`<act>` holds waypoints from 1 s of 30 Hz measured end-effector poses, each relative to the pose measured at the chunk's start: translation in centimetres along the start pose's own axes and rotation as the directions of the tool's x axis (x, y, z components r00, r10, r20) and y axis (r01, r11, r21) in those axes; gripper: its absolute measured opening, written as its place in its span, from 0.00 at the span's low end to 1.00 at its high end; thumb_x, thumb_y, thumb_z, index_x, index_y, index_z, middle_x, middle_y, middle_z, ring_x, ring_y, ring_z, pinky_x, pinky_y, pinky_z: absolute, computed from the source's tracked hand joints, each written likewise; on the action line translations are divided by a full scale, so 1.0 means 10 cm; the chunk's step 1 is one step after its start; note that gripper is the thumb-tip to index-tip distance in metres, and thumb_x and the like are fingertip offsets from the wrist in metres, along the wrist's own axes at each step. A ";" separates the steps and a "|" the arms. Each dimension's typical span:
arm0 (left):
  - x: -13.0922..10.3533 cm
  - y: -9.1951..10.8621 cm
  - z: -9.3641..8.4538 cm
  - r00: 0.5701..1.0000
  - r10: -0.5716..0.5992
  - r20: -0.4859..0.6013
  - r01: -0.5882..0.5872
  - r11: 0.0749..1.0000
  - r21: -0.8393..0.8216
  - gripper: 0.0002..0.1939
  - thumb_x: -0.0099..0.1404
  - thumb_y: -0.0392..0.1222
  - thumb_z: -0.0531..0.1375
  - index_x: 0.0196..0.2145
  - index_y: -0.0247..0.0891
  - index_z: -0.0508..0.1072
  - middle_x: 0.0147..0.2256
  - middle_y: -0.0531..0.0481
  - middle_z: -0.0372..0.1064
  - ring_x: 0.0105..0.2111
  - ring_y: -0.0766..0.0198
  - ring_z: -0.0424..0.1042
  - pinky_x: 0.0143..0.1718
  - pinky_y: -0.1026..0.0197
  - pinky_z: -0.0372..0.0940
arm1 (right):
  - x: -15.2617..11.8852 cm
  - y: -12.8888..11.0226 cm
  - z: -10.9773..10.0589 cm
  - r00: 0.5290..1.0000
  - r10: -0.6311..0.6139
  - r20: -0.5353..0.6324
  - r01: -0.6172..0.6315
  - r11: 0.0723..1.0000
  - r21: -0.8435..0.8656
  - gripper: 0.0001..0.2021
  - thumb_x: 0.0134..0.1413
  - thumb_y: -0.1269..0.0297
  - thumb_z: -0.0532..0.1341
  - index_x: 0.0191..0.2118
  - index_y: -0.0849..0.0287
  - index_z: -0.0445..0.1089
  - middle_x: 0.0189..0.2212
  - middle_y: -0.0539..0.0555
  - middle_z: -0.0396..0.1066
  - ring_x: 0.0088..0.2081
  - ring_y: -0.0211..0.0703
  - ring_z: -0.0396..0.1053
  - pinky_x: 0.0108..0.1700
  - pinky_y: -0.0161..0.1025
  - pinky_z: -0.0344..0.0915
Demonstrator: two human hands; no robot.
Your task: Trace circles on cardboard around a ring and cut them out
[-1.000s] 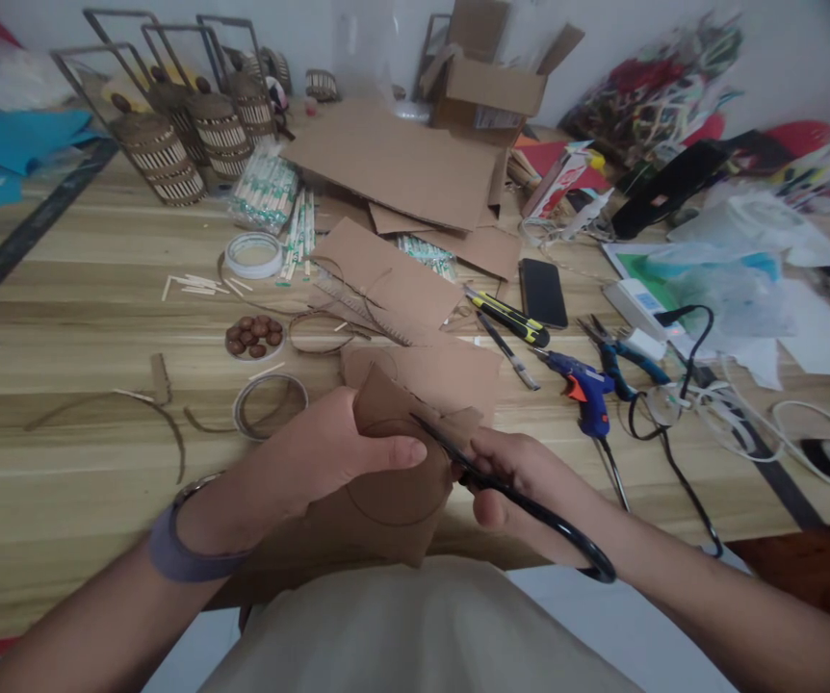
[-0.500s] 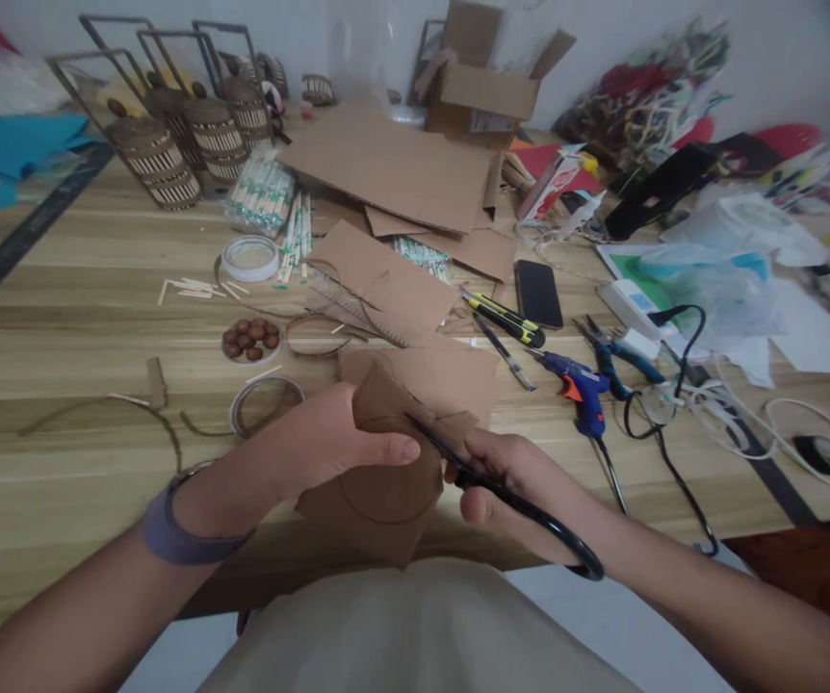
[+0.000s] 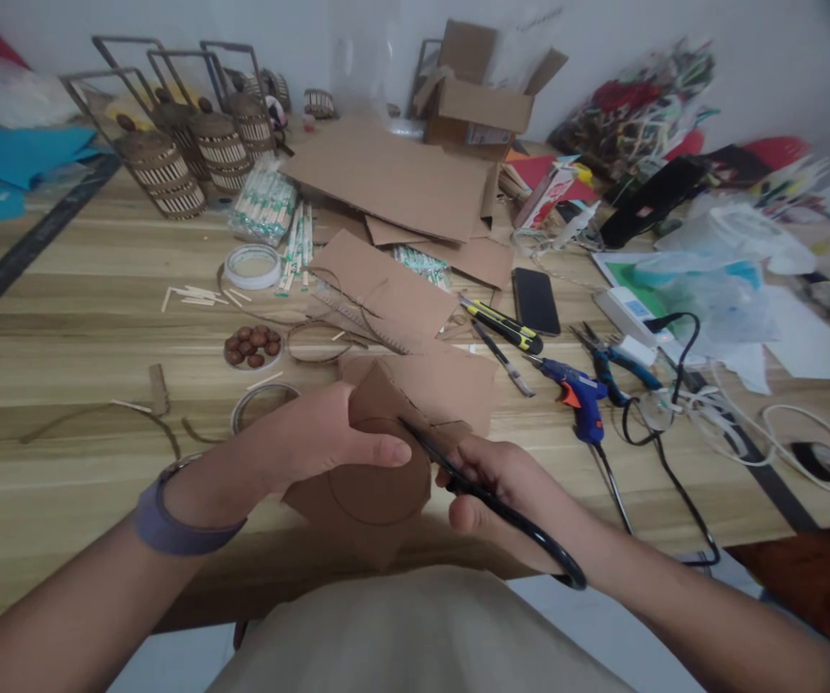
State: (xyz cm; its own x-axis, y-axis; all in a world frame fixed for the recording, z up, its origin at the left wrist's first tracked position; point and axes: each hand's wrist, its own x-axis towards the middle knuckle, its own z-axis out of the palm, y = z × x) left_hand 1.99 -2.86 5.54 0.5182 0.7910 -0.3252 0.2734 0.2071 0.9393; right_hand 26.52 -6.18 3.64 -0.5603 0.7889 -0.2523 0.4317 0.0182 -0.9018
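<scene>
My left hand (image 3: 335, 433) is closed on a brown piece of cardboard (image 3: 378, 481), thumb on top and fingers hidden beneath. A round outline is drawn on this piece. In my right hand (image 3: 494, 481) is a pair of black-handled scissors (image 3: 523, 525). Their blades lie at the cardboard's upper part, beside the drawn curve, with a cut edge and a raised flap next to them. Just beyond, another flat cardboard sheet (image 3: 451, 380) rests on the table.
To the right lie a blue glue gun (image 3: 581, 390), pliers (image 3: 617, 366), a yellow-black utility knife (image 3: 505, 325) and a phone (image 3: 535, 300). Brown beads in a dish (image 3: 252, 346) and tape rolls (image 3: 251, 267) are left. Stacked cardboard (image 3: 393, 178) and small lidded baskets (image 3: 166, 178) stand behind.
Both hands, the cardboard and the scissors have shifted slightly left in view. The scissors remain at the cardboard's upper part; the table items sit a little lower as the view tilts.
</scene>
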 end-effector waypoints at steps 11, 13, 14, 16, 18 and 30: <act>-0.10 -0.14 0.01 0.993 -0.111 -0.045 0.104 0.984 -0.142 0.16 0.59 0.55 0.69 0.37 0.40 0.81 0.36 0.51 0.81 0.34 0.57 0.76 0.34 0.62 0.66 | 0.01 0.03 0.11 0.995 0.006 -0.099 -0.015 0.996 -0.090 0.40 0.43 0.16 0.53 0.30 0.56 0.61 0.22 0.44 0.54 0.24 0.37 0.49 0.25 0.35 0.46; -0.10 -0.15 0.03 0.994 -0.101 -0.035 0.095 0.986 -0.135 0.15 0.59 0.54 0.69 0.37 0.41 0.81 0.34 0.53 0.80 0.32 0.59 0.74 0.32 0.63 0.65 | 0.01 0.05 0.11 0.997 -0.002 -0.076 -0.004 0.997 -0.079 0.41 0.45 0.16 0.53 0.34 0.57 0.63 0.21 0.43 0.52 0.24 0.36 0.48 0.24 0.35 0.44; -0.09 -0.15 0.05 0.995 -0.095 -0.035 0.090 0.988 -0.127 0.14 0.59 0.53 0.69 0.36 0.41 0.81 0.33 0.54 0.79 0.32 0.60 0.74 0.31 0.64 0.64 | 0.02 0.05 0.11 0.998 -0.009 -0.060 0.005 0.997 -0.073 0.40 0.46 0.17 0.53 0.36 0.57 0.63 0.21 0.42 0.52 0.23 0.36 0.48 0.24 0.35 0.44; -0.08 -0.15 0.06 0.996 -0.086 -0.033 0.081 0.990 -0.119 0.14 0.60 0.53 0.68 0.36 0.40 0.81 0.33 0.54 0.79 0.31 0.61 0.73 0.31 0.63 0.64 | 0.03 0.05 0.10 0.999 -0.014 -0.035 0.011 0.998 -0.067 0.39 0.49 0.20 0.54 0.42 0.57 0.63 0.20 0.41 0.53 0.22 0.36 0.49 0.23 0.35 0.44; -0.07 -0.15 0.08 0.997 -0.074 -0.024 0.070 0.989 -0.130 0.14 0.61 0.53 0.68 0.37 0.41 0.81 0.34 0.53 0.79 0.32 0.61 0.73 0.32 0.63 0.65 | 0.05 0.05 0.10 1.000 0.003 -0.028 -0.004 0.998 -0.061 0.39 0.50 0.23 0.58 0.48 0.58 0.61 0.19 0.39 0.55 0.21 0.36 0.51 0.23 0.35 0.45; -0.07 -0.15 0.07 0.997 -0.072 0.013 0.074 0.987 -0.144 0.11 0.63 0.50 0.67 0.38 0.42 0.81 0.35 0.54 0.80 0.33 0.61 0.73 0.34 0.63 0.65 | 0.04 0.09 0.04 0.999 -0.027 0.037 0.027 1.000 0.011 0.52 0.52 0.29 0.63 0.71 0.61 0.52 0.16 0.39 0.55 0.19 0.39 0.55 0.22 0.34 0.44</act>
State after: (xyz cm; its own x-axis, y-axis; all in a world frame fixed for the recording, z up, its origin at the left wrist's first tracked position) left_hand 1.81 -4.17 4.28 0.5077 0.7663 -0.3938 0.1910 0.3456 0.9188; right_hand 26.36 -6.13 2.60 -0.5979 0.7646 -0.2406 0.4088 0.0326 -0.9121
